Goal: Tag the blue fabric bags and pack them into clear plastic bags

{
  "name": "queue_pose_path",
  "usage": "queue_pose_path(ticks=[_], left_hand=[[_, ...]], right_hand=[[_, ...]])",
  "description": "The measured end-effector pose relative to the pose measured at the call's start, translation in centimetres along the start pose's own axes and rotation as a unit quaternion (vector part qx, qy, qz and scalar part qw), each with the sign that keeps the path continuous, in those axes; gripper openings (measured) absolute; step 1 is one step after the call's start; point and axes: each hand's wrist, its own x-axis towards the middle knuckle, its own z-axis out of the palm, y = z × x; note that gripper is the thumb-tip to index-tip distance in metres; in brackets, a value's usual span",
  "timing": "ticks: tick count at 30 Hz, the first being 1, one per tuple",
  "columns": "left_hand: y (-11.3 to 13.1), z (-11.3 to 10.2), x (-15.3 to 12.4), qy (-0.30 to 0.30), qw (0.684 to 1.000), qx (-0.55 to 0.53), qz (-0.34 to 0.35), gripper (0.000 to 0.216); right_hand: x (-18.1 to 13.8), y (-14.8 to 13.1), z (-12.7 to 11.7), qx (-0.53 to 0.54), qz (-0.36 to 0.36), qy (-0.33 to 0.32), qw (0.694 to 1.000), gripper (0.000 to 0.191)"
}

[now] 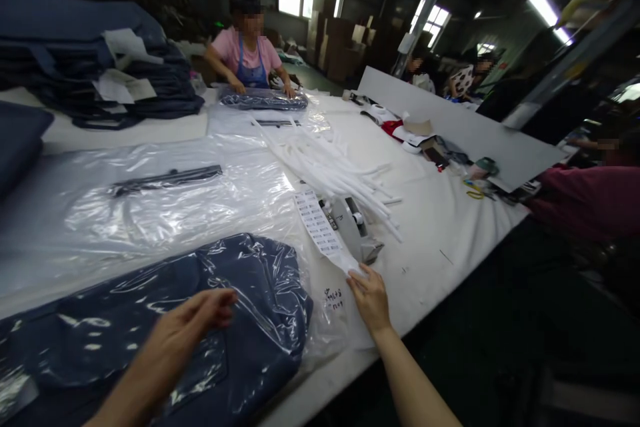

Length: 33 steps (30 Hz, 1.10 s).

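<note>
My left hand (193,320) hovers over a dark blue garment sealed in a clear plastic bag (150,320); its fingers are loosely curled and hold nothing I can see. My right hand (370,297) rests on the white table (440,227), fingertips pinching the near end of a long strip of printed labels (317,220). The strip runs away from me beside a grey tape dispenser (353,220).
Empty clear bags (165,200) lie spread ahead with a dark strip on top. A bundle of white strips (330,170) sits mid-table. Folded blue garments (100,73) are stacked at far left. A person in pink (247,53) bags a garment opposite; others sit at right.
</note>
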Motion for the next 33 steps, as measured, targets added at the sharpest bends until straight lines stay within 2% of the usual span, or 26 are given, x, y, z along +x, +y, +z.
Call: queue_pose_path(ticks=[1, 2, 4, 6, 7, 9, 11, 14, 16, 18, 21, 25, 27, 29, 31, 33], left_hand=[[0.8, 2.9, 1.3, -0.056, 0.992, -0.101, -0.045, 0.061], [1.6, 6.1, 2.7, -0.113, 0.966, -0.201, -0.113, 0.057], [2.8, 12.1, 5.3, -0.132, 0.921, -0.289, -0.225, 0.05], [3.5, 16.8, 7.5, -0.132, 0.907, -0.311, -0.251, 0.042], [3.6, 18.4, 8.3, -0.13, 0.909, -0.313, -0.242, 0.036], [3.6, 20.1, 9.2, -0.132, 0.915, -0.313, -0.216, 0.023], [3.2, 20.3, 9.5, -0.132, 0.924, -0.301, -0.195, 0.019], [2.8, 19.3, 9.3, -0.141, 0.939, -0.271, -0.16, 0.02], [2.8, 18.7, 9.1, -0.148, 0.946, -0.253, -0.135, 0.022], [2.9, 18.3, 8.9, -0.151, 0.952, -0.24, -0.115, 0.023], [3.1, 18.0, 9.1, -0.142, 0.958, -0.228, -0.101, 0.025], [3.1, 18.5, 10.1, -0.131, 0.96, -0.207, -0.133, 0.026], [3.4, 19.2, 10.7, -0.122, 0.963, -0.192, -0.146, 0.026], [4.1, 19.6, 11.0, -0.106, 0.97, -0.175, -0.132, 0.029], [4.8, 19.2, 10.8, -0.081, 0.981, -0.159, -0.079, 0.029], [5.1, 17.6, 9.7, -0.04, 0.988, -0.146, -0.003, 0.028]], right_hand=[[0.3, -0.6, -0.9, 0.011, -0.004, 0.014, 1.0, 0.021], [0.4, -1.3, -1.8, 0.021, -0.011, 0.026, 0.999, 0.022], [0.1, -2.4, -3.9, 0.027, -0.03, 0.039, 0.998, 0.022], [-1.1, -3.1, -5.8, 0.016, -0.051, 0.035, 0.998, 0.023], [-1.8, -3.4, -6.7, 0.008, -0.062, 0.021, 0.998, 0.023], [-3.0, -3.7, -8.4, -0.006, -0.085, -0.032, 0.996, 0.026], [-3.1, -4.1, -9.8, -0.016, -0.097, -0.059, 0.993, 0.033], [-0.8, -5.4, -10.5, 0.012, -0.101, -0.005, 0.995, 0.028], [1.6, -6.4, -9.7, 0.054, -0.12, 0.01, 0.991, 0.022], [3.8, -7.4, -8.0, 0.076, -0.147, -0.013, 0.986, 0.023], [5.5, -7.9, -5.3, 0.054, -0.189, -0.033, 0.98, 0.024], [5.6, -7.0, -4.1, 0.006, -0.285, 0.044, 0.957, 0.011], [5.5, -6.8, -4.6, -0.008, -0.341, 0.093, 0.935, 0.009], [5.4, -7.1, -5.6, -0.006, -0.377, 0.125, 0.918, 0.016], [5.3, -7.8, -6.7, 0.031, -0.349, 0.138, 0.926, 0.019], [5.5, -8.9, -7.5, 0.113, -0.24, 0.12, 0.957, 0.01]])
